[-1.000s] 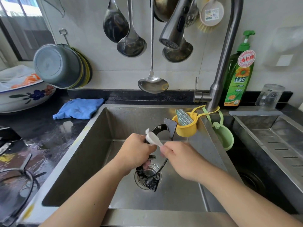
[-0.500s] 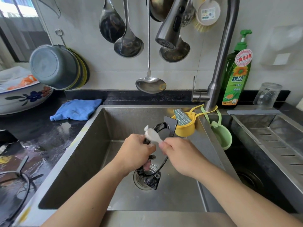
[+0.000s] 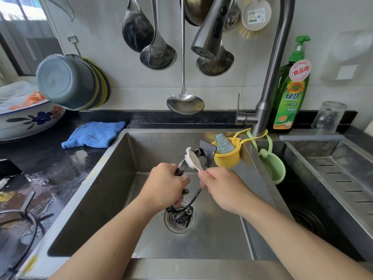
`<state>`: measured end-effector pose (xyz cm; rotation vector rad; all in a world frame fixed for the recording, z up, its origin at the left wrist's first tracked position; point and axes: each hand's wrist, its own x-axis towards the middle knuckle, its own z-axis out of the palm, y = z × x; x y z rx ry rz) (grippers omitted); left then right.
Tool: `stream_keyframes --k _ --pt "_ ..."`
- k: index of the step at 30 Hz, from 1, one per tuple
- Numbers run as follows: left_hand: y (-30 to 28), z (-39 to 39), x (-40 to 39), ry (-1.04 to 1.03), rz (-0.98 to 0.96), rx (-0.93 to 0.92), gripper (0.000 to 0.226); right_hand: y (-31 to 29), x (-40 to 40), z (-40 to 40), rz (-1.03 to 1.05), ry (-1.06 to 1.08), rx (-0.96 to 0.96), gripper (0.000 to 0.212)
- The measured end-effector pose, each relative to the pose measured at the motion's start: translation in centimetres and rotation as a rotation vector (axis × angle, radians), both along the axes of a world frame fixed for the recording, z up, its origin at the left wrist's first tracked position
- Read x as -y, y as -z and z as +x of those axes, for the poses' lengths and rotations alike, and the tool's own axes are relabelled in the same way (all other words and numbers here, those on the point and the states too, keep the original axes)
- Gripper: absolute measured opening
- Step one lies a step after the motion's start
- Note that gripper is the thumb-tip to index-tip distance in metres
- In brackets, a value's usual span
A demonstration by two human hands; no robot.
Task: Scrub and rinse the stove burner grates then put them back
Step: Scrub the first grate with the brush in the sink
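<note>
Black grate unmoved in left hand, brush raised slightly

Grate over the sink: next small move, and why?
Probably draw the brush down along the grate bar. The right hand holds the brush head on its upper part, the left hand steadies it above the drain, and dark grime shows lower down.

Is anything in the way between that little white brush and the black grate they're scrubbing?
Nothing visible. The right hand holds the white brush, whose head lies against the grate near its upper end. The left hand grips the grate lower down, clear of the brush, over the sink.
</note>
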<state>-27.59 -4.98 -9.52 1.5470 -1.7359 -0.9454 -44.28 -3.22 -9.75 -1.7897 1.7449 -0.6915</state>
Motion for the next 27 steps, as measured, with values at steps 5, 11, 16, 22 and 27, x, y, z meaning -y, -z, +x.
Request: stream_keyframes --k 5,11,16,22,27 --pt "0.3 -0.3 0.0 0.010 -0.003 0.051 0.022 0.0 1.0 -1.0 -0.001 0.212 -0.032 0.047" --pt "0.0 0.1 0.0 0.011 -0.016 -0.021 0.018 -0.1 -0.7 0.8 -0.007 -0.023 0.027 0.044" --pt "0.1 0.0 0.0 0.012 -0.037 0.019 0.022 -0.2 -0.5 0.9 -0.034 0.016 -0.020 0.045" --pt "0.7 -0.3 0.2 0.021 -0.068 0.089 0.029 0.4 1.1 -0.8 0.009 0.300 -0.056 0.048" --pt "1.0 -0.2 0.5 0.010 -0.116 0.149 0.033 0.3 0.9 -0.4 -0.033 0.337 -0.198 0.043"
